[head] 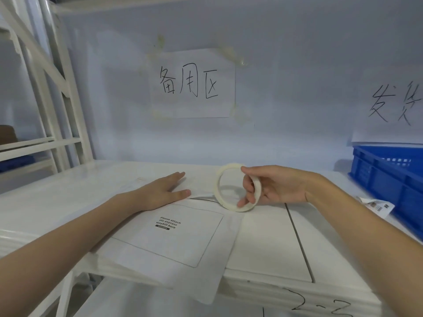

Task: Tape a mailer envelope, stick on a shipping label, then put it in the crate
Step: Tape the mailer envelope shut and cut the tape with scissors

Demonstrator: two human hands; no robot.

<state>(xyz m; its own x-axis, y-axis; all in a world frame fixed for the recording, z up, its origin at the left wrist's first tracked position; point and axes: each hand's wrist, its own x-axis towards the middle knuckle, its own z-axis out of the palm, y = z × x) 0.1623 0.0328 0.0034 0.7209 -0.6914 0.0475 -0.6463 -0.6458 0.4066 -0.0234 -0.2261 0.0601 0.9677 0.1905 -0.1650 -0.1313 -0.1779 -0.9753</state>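
Note:
A white mailer envelope [183, 243] lies flat on the white shelf [270, 243], its printed waybill box facing up and its near corner hanging over the front edge. My left hand [164, 189] rests flat, palm down, on the envelope's far end. My right hand [272, 186] holds a roll of white tape [219, 179] upright just above the envelope's far right corner, fingers through the ring. A blue crate [389, 184] stands at the right. A shipping label [377, 207] lies on the shelf beside the crate.
The wall behind carries a handwritten paper sign [192, 85], and a second sign [391, 106] hangs above the crate. White rack uprights [57, 94] stand at the left. Black handwriting marks the shelf's front edge [320, 305].

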